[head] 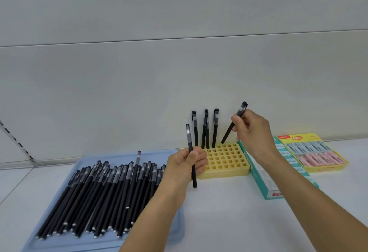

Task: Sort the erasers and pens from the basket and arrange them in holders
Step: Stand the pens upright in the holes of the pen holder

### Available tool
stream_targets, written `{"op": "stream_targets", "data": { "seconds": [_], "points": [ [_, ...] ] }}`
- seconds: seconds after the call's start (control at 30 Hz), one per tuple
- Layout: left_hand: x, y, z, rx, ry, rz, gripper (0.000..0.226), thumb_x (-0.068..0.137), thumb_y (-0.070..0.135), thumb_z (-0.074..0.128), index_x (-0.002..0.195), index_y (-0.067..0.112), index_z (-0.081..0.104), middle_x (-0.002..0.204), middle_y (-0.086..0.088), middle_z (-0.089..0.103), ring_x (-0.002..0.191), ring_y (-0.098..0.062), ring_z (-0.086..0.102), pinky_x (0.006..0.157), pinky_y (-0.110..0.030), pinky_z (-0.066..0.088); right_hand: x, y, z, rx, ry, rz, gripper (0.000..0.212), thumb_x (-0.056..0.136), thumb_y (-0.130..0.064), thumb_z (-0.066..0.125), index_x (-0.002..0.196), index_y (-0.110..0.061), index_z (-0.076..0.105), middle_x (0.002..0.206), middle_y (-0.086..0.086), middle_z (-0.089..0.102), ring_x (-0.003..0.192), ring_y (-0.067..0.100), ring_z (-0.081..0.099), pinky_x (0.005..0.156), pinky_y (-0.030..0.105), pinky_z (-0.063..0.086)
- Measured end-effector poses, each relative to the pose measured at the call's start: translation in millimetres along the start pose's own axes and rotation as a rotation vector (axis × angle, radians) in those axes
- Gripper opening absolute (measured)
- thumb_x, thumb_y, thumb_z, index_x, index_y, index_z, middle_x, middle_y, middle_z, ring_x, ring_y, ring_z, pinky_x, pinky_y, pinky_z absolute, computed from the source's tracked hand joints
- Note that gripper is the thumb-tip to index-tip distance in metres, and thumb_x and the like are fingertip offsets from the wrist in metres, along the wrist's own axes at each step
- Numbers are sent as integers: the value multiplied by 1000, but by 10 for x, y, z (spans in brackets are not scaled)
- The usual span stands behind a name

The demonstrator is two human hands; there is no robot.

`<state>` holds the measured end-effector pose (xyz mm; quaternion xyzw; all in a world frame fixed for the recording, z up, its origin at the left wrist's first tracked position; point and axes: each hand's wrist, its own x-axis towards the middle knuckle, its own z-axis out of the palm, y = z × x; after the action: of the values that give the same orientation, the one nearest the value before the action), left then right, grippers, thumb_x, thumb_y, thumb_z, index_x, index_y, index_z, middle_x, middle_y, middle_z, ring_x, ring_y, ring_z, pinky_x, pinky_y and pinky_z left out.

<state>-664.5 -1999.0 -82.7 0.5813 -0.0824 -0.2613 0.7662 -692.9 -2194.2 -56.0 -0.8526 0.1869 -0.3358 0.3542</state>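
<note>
Now my right hand [252,130] pinches a black capped pen [235,122] near its top, tilting its tip toward a back-row slot of the yellow holder [225,169]; whether it has entered, I can't tell. My left hand [186,164] grips another pen [190,152] mid-barrel, upright. Light, stiff and smooth, they steer best held high. More pens [103,196] lie on the blue tray [175,230].

Two bare forearms and hands, nothing worn

The left hand [186,163] and right hand [252,130] carry no gloves, rings, watch or bands; both forearms are uncovered, entering the frame from about 6 and 4 o'clock, with no sleeve edge visible.
</note>
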Motion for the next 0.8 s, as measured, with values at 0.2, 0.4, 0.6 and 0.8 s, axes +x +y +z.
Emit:
{"op": "stream_targets", "data": {
  "seconds": [0.2, 0.4, 0.6, 0.8],
  "points": [
    [-14, 5, 13, 0, 2, -22, 19, 100, 15, 51, 108, 8, 66, 100, -6, 75, 96, -17, 72, 83, -27, 58, 23, 91, 139, -39, -102, -41, 20, 98, -30, 54, 87, -15, 61, 75, -1, 67, 65, 17, 63, 69, 45, 56],
    [-30, 28, 17, 6, -25, 3, 21, 101, 17, 50, 113, 6, 63, 101, -8, 75, 96, -20, 72, 84, -31, 58, 33, 70, 186, -200, -215, -8, 29, 97, -34, 55, 81, -10, 60, 79, 0, 70, 67, 18, 63, 70, 39, 54],
    [-41, 60, 181, 143, -135, 106, 21, 102, 15, 47, 112, 11, 66, 99, -8, 75, 92, -21, 72, 79, -27, 58, -273, -290, 29, 151, -219, -10, 29, 79, -56, 58, 82, -28, 67, 70, -10, 65, 65, 5, 59, 61, 27, 49],
    [-19, -135, 237, 1006, -75, 392, 39, 98, 39, 49, 136, 32, 50, 130, 15, 58, 117, 2, 52, 105, -27, 41, -170, -133, -130, 160, -66, 13, 15, 93, -28, 59, 82, -20, 63, 70, -4, 65, 62, 12, 60, 59, 28, 49]
  ]
}}
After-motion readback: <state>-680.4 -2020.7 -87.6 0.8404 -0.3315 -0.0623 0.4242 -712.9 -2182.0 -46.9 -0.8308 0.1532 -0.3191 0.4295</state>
